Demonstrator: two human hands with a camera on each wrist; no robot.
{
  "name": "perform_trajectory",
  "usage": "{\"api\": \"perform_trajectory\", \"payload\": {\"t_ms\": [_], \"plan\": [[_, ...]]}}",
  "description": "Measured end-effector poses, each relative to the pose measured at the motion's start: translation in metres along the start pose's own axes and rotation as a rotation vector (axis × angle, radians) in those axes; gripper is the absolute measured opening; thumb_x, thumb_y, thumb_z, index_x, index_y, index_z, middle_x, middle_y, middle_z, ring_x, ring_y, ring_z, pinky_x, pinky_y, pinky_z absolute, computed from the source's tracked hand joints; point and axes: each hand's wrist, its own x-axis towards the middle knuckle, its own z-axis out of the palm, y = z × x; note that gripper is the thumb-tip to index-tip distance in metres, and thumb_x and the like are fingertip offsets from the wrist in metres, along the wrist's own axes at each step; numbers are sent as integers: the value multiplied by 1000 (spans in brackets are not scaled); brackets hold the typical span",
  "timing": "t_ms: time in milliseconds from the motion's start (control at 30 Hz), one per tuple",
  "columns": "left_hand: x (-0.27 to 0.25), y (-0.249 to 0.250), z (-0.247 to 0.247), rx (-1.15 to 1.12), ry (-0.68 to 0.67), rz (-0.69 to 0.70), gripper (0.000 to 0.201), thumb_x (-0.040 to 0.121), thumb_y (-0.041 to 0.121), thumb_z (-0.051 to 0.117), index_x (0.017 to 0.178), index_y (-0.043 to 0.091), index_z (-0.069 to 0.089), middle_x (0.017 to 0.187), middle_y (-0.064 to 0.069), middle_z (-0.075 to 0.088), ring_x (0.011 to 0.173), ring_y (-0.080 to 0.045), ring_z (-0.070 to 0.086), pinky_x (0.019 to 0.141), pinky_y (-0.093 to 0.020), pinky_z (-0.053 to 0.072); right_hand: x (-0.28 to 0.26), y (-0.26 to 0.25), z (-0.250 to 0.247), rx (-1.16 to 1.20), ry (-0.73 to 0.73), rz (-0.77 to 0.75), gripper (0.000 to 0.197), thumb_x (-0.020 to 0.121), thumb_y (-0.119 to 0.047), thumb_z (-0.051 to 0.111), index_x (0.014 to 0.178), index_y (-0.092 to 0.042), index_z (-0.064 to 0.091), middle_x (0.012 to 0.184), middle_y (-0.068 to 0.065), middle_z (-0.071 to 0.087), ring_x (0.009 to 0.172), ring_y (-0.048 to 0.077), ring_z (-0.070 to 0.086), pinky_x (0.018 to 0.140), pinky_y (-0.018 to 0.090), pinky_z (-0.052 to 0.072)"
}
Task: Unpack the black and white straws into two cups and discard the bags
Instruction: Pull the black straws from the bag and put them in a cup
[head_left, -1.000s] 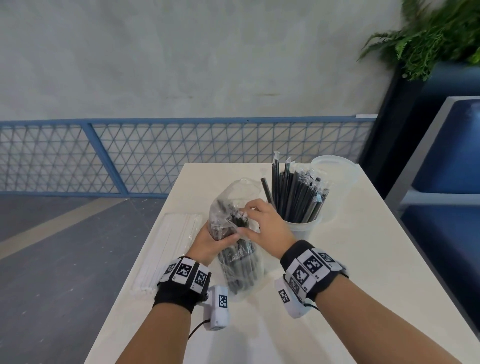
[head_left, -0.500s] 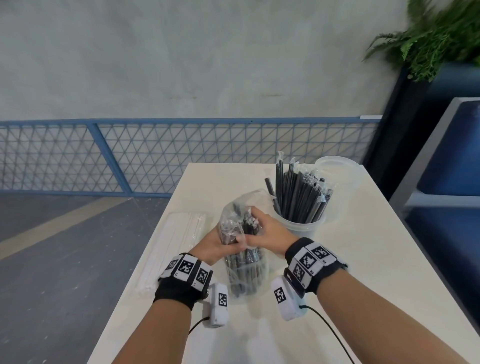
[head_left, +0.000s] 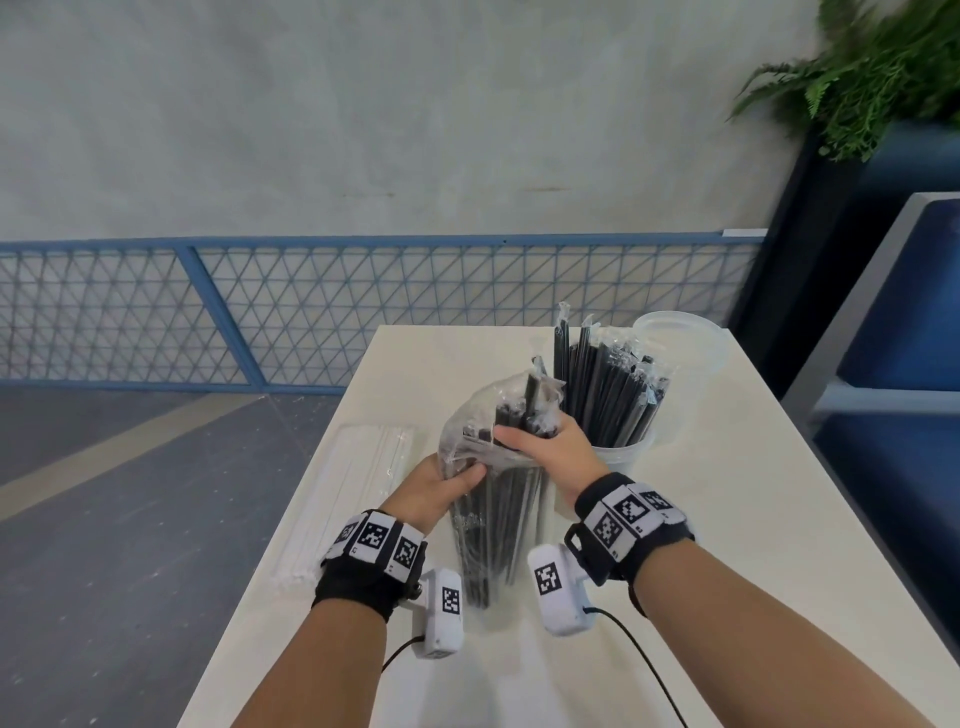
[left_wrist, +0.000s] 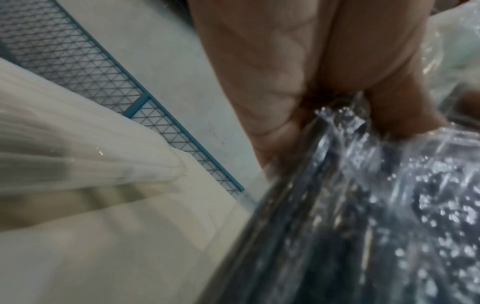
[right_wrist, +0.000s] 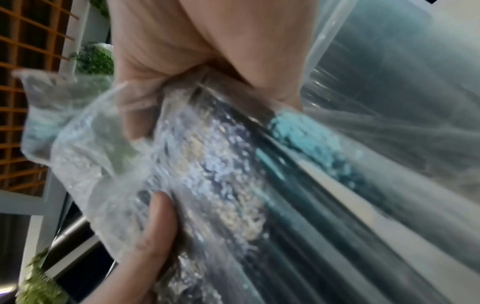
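Fingers of the right hand (head_left: 545, 451) curl round black straws (head_left: 524, 415) at the mouth of the bag (head_left: 493, 519), standing on the table (head_left: 727, 519) beside the cup (head_left: 618, 457), the left hand (head_left: 441, 483) pinching its film; risk: straws snag, scattering.

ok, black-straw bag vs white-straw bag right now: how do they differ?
The black-straw bag is off the table, roughly upright, gripped by the left hand and right hand; the white-straw bag lies flat at the table's left edge, untouched. The black-straw bag's top is open, with straws poking out; whether the white-straw bag is sealed can't be told. Both bags are clear plastic and hold straws.
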Motion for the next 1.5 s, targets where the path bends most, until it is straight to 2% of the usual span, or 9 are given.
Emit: {"api": "perform_trajectory", "payload": {"t_ms": [133,367,500,700,833,1000,1133,1267,1500], "plan": [[1,-4,2,-5,15,20,52,81,23,58,126,-2,52,125,-18,59,117,-26,56,106,-37,40,3,-8,0,17,61,-30,29,76,-2,70,104,-9,66,97,3,70,88,13,68,82,23,55],[6,-9,-3,78,48,-6,32,93,14,53,122,3,58,124,-11,62,114,-12,59,92,-10,43,8,-30,0,43,204,-141,30,76,-14,75,105,-12,67,103,5,72,100,16,67,92,32,51],[7,-10,2,31,110,23,29,91,8,53,118,-2,59,121,-14,63,114,-20,59,98,-26,44,11,-49,1,10,241,-213,19,76,-15,75,90,-24,66,93,-6,72,92,9,67,86,25,51],[11,-1,6,23,201,111,14,89,10,58,96,19,65,98,-2,70,93,-7,65,88,-29,44,1,-40,7,-114,205,-246,42,69,-18,80,107,-12,61,97,1,70,93,13,67,88,29,52],[9,6,14,-50,197,152,21,81,22,67,101,26,66,105,-7,70,104,-24,65,92,-38,50,-7,-25,12,-298,199,-250,57,63,-23,84,112,-14,58,99,0,70,92,10,67,84,19,51],[8,10,17,-67,204,155,24,79,20,71,102,16,68,102,-12,71,100,-29,66,92,-46,50,-3,-22,21,-344,270,-187,55,52,-49,80,97,-22,64,92,0,71,99,23,63,88,40,54],[9,10,12,-10,186,142,36,84,24,67,111,0,64,111,-19,68,108,-30,63,98,-45,48,3,-48,14,-27,360,-191,20,71,-10,77,84,-16,64,79,-2,69,77,13,66,81,35,54],[10,11,10,96,220,171,29,86,19,64,109,2,63,107,-10,70,103,-18,65,89,-26,49,12,-68,9,158,451,-200,19,73,-8,76,80,-17,61,78,0,66,79,19,63,87,44,54],[15,4,8,199,292,175,31,83,25,67,105,3,62,97,-3,69,97,-16,63,86,-26,45,17,-89,-5,370,528,-166,19,73,-4,73,82,-12,59,74,5,60,76,25,57,80,45,52]]}}
